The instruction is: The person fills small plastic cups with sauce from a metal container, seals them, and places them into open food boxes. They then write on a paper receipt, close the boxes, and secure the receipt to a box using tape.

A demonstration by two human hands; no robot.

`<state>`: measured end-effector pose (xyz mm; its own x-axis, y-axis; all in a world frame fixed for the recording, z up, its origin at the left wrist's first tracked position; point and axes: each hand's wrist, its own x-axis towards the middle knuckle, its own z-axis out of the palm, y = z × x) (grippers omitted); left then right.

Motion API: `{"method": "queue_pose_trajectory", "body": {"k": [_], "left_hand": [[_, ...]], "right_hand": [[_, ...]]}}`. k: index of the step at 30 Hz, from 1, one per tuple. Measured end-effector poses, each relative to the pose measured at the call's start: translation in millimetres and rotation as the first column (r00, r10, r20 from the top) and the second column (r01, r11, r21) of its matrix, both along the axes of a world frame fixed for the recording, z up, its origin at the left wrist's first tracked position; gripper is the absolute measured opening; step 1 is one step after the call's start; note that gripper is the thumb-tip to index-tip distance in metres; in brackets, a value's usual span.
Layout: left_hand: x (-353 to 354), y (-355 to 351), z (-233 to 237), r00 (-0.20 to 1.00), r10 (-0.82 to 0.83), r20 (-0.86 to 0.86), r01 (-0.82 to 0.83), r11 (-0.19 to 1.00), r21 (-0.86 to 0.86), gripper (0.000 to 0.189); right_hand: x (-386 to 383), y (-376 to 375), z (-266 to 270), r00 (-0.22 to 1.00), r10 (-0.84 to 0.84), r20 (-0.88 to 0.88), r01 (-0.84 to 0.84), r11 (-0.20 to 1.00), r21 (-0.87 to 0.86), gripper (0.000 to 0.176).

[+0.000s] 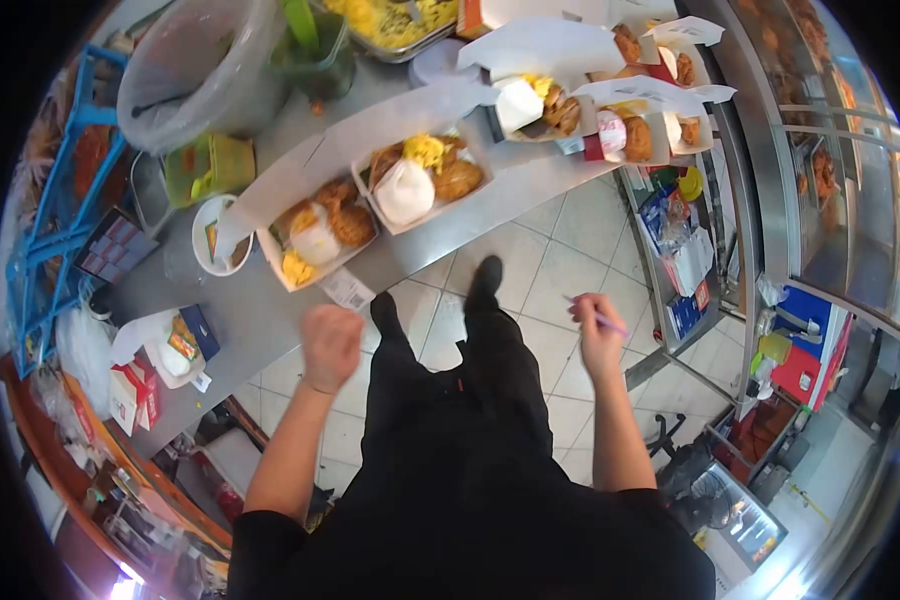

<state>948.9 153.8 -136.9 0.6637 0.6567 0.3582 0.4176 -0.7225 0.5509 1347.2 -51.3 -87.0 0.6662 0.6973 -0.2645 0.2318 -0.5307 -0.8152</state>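
My right hand point(600, 338) is closed around a slim purple pen point(610, 322), held over the floor at the right. My left hand point(331, 347) is curled by the counter's front edge; its fingers are partly blurred, and whatever they may hold is hidden. Just above it, a printed paper slip point(348, 289) hangs at the edge, below an open meal box point(315, 240) of fried chicken, a white wrapped portion and yellow food. Beside that box stands a second open box point(425, 180) with similar food. A white paper cup point(220, 238) is to the left.
More open meal boxes point(545, 108) line the counter point(380, 262) toward the right. Behind are a yellow-green container point(210, 168), a large bag-lined tub point(195, 70) and a tray of yellow food point(395, 22). A glass display cabinet point(820, 170) stands at right, above shelving.
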Motion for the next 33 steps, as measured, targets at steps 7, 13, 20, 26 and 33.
{"method": "queue_pose_trajectory", "body": {"k": [7,13,20,26,33], "left_hand": [[273.9,-3.5,14.0,0.993,-0.093,-0.068,0.077,0.977,-0.199,0.045],[408.6,40.3,-16.6,0.937,-0.035,-0.349,0.009,0.997,-0.077,0.068],[391.3,43.3,-32.7,0.916,-0.060,-0.397,0.059,0.998,-0.013,0.068],[359.4,49.4,-37.7,0.902,-0.159,-0.401,0.197,0.979,0.055,0.067],[364.8,66.1,-33.3,0.929,-0.216,-0.302,0.214,0.976,-0.038,0.075]], "right_hand": [[163.1,134.7,-14.7,0.518,0.099,0.850,-0.373,0.920,0.120,0.020],[235.0,176.3,-86.3,0.542,0.265,0.797,-0.604,0.782,0.151,0.034],[255.7,177.8,-97.6,0.578,0.316,0.752,-0.666,0.715,0.211,0.039],[221.5,155.1,-69.7,0.632,0.259,0.731,-0.693,0.611,0.382,0.038],[138.5,165.4,-89.5,0.853,0.298,0.428,-0.457,0.822,0.339,0.028]]}}
